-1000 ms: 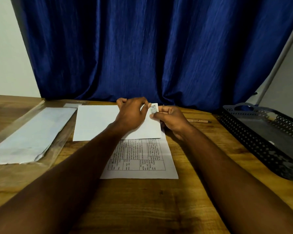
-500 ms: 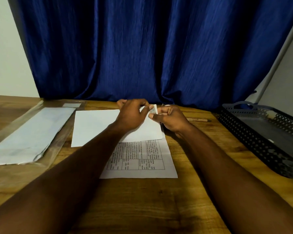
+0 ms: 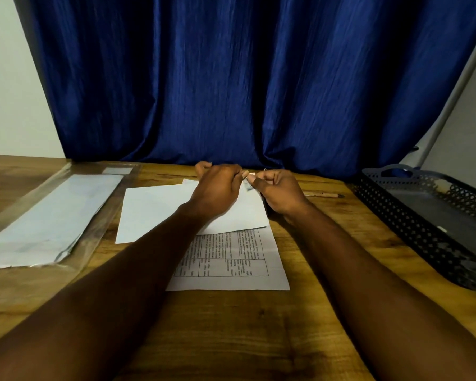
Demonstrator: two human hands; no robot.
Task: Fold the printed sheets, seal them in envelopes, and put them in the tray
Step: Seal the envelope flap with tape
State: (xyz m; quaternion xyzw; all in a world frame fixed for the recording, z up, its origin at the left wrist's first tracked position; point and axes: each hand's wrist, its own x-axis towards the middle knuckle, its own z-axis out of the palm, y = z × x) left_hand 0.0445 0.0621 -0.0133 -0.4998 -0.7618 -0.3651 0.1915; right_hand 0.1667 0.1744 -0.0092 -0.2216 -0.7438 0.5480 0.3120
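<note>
A white envelope [image 3: 160, 210] lies tilted on the wooden table, overlapping the top of a printed sheet [image 3: 231, 259] with a table of text. Above the envelope's far right corner my left hand [image 3: 217, 188] and my right hand [image 3: 278, 191] meet, both with fingers curled. Between their fingertips is a small white item with a bluish mark [image 3: 248, 183], mostly hidden, and I cannot tell what it is. The dark perforated tray [image 3: 412, 224] stands at the right.
A clear plastic sleeve holding more white envelopes [image 3: 52, 215] lies at the left. A thin pencil-like stick [image 3: 323, 194] rests behind my right hand. A blue curtain hangs along the table's far edge.
My hands have drawn closer together around the small item, which now shows less. The envelope under them has turned slightly, its left end nearer to me.
</note>
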